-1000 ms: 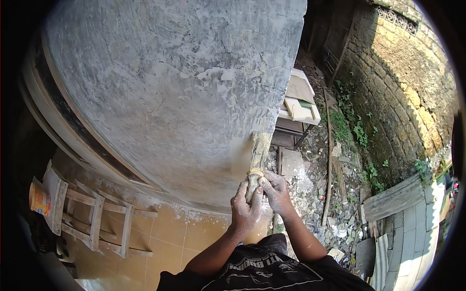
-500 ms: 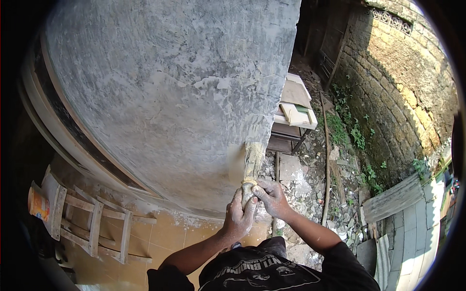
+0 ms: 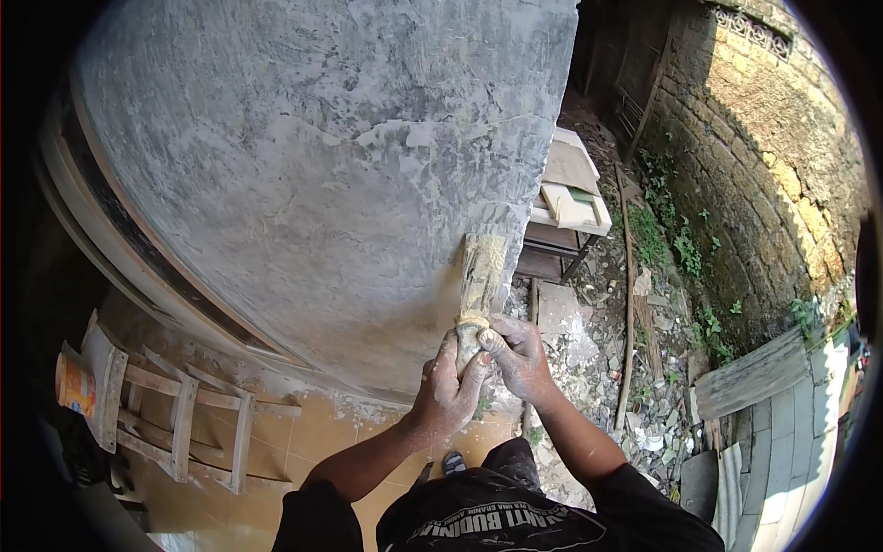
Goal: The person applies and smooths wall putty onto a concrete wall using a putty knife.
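A broad grey plastered wall (image 3: 322, 166) fills most of my view, mottled with paler streaks, its corner edge running down toward my hands; to the right, well apart, stands an old stone wall (image 3: 773, 156) with green weeds at its foot, and rubble lies on the ground between the two. Down at the left a wooden ladder (image 3: 175, 414) lies on the tan tiled floor (image 3: 322, 432), with an orange tin (image 3: 75, 386) just beside its end. Past the corner sits a small dark table (image 3: 552, 258) stacked with pale boards. Against the wall's edge I hold a wide, plaster-caked brush (image 3: 480, 276), bristles upward and touching the plaster. My left hand (image 3: 448, 391) is wrapped round the lower handle, fingers curled tight together on it, and my right hand (image 3: 520, 354) closes on the handle from the other side, its dusty fingertips pinching it, both hands touching
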`<action>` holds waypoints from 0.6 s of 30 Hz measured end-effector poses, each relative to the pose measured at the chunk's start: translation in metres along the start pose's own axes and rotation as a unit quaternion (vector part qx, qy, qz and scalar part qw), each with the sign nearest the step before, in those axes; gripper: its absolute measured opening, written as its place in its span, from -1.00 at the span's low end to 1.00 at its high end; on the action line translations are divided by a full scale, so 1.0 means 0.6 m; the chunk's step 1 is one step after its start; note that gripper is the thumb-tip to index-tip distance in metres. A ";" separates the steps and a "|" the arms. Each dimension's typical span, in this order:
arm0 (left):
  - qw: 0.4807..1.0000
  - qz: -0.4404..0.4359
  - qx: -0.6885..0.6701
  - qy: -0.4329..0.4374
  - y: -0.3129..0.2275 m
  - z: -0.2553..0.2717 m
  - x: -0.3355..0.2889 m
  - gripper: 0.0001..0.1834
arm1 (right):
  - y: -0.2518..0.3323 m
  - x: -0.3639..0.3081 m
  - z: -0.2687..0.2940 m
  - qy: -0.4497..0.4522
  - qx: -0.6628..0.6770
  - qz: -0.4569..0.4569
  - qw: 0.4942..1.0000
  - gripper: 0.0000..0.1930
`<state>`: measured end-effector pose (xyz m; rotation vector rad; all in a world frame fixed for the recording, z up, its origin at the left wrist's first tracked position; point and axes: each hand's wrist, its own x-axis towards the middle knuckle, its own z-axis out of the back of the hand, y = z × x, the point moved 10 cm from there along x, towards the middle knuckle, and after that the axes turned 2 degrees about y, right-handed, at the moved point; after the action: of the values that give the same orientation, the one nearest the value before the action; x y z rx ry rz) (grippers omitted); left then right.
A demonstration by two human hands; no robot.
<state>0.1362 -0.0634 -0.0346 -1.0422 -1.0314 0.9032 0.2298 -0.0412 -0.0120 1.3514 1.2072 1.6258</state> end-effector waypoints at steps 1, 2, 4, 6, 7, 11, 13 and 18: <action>1.000 0.012 -0.010 -0.013 -0.007 0.000 -0.001 -0.62 | 0.004 -0.001 -0.001 0.002 0.000 -0.001 1.000 -0.76; 0.999 0.021 -0.019 -0.025 -0.012 0.000 0.000 -0.60 | 0.008 -0.004 0.001 -0.009 0.011 -0.006 1.000 -0.76; 0.999 0.010 -0.022 -0.043 -0.006 -0.006 -0.017 -0.58 | -0.011 -0.023 0.002 -0.027 0.056 -0.053 0.997 -0.77; 0.995 -0.052 -0.010 -0.087 -0.010 -0.003 -0.025 -0.62 | -0.019 -0.036 -0.006 -0.039 0.073 -0.041 0.996 -0.76; 0.995 -0.055 -0.010 -0.088 -0.007 -0.002 -0.018 -0.62 | -0.021 -0.035 -0.004 -0.053 0.090 -0.033 0.994 -0.76; 0.998 0.013 -0.026 -0.053 -0.011 -0.006 -0.002 -0.63 | 0.000 -0.008 0.006 -0.045 0.100 -0.013 0.994 -0.77; 0.995 0.010 -0.071 -0.072 -0.015 -0.002 -0.008 -0.54 | 0.001 -0.014 -0.003 -0.047 0.115 -0.025 0.992 -0.77; 0.991 -0.022 -0.023 -0.128 -0.005 0.007 -0.028 -0.57 | -0.031 -0.043 -0.019 -0.067 0.044 -0.050 0.996 -0.75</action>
<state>0.1278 -0.0788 -0.0348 -0.9545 -1.2883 0.9989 0.2233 -0.0611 -0.0382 1.4075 1.2586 1.4038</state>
